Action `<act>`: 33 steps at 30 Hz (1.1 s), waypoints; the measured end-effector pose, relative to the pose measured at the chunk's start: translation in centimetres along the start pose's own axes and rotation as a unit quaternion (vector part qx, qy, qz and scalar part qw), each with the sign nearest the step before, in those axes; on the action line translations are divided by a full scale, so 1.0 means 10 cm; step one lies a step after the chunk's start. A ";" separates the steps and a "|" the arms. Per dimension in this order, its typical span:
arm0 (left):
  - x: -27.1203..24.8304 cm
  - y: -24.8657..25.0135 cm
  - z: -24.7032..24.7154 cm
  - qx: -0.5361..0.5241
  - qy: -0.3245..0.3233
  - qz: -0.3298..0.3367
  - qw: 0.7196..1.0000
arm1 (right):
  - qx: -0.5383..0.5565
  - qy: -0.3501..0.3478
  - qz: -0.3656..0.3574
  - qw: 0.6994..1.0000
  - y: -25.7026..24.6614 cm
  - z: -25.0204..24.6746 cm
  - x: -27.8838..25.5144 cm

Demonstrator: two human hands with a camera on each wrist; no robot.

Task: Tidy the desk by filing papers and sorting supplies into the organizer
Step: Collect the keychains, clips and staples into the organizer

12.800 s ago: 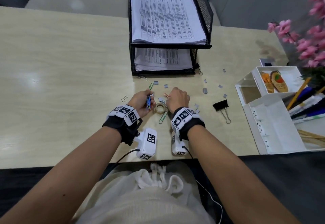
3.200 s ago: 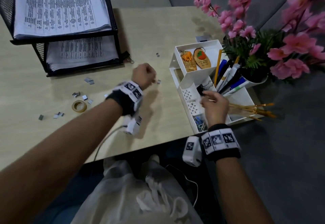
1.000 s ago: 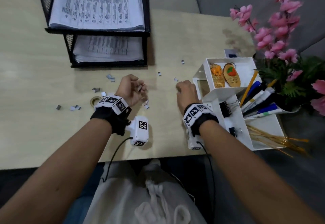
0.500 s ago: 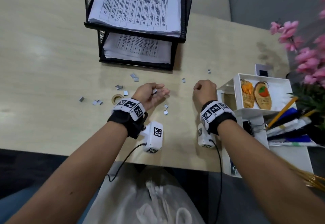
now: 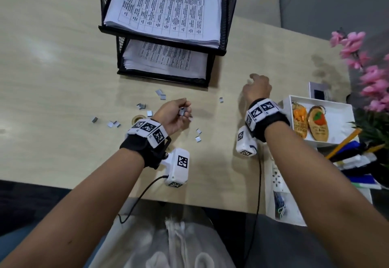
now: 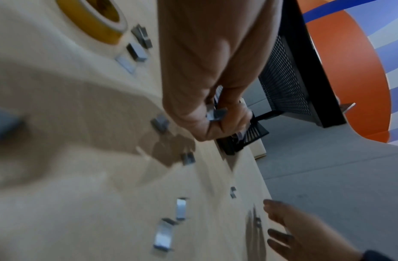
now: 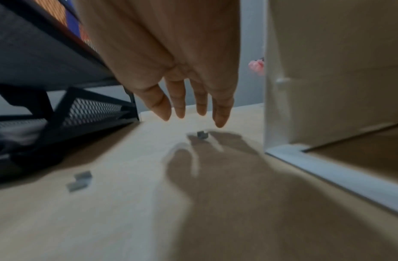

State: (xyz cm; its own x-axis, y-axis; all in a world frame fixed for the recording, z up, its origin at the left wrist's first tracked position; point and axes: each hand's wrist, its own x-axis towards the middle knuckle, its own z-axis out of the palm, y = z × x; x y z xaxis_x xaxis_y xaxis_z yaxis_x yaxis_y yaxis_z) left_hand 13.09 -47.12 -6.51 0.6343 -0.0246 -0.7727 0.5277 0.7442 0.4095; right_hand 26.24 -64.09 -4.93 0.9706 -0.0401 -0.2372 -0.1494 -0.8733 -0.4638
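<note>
Plenty of staple bits [image 5: 198,135] were scattered across the surface [image 5: 52,78], near the organizer [image 5: 328,107]. The left hand [image 5: 172,114] pinched a few; the right hand [image 5: 257,87] hovered spread over another. Overfill that pinch and I reckoned some would spill back.

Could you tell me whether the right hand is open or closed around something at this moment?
Open: the right hand hangs over the desk with straight fingers, holding nothing.
</note>
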 end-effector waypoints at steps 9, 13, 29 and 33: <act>-0.21 0.15 -0.25 -0.023 0.007 0.026 0.999 | -0.117 -0.047 -0.160 0.979 -0.18 0.59 -0.70; -0.24 0.14 -0.32 -0.014 0.032 0.033 0.999 | -0.086 -0.042 -0.141 0.985 -0.18 0.57 -0.79; -0.40 0.11 -0.32 0.105 -0.012 -0.035 0.994 | 0.101 -0.057 -0.047 0.992 -0.41 0.40 -1.47; -0.42 0.22 -0.47 0.118 -0.001 -0.008 0.993 | -0.083 -0.112 -0.128 0.982 -0.22 0.64 -1.65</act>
State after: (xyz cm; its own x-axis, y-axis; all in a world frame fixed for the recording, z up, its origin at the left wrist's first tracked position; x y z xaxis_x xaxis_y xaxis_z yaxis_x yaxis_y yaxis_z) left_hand 8.91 -42.21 -4.67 0.6254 -0.0366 -0.7794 0.6556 0.5664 0.4994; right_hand 9.32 -58.41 -5.46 0.9037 0.2822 -0.3219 0.1445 -0.9089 -0.3911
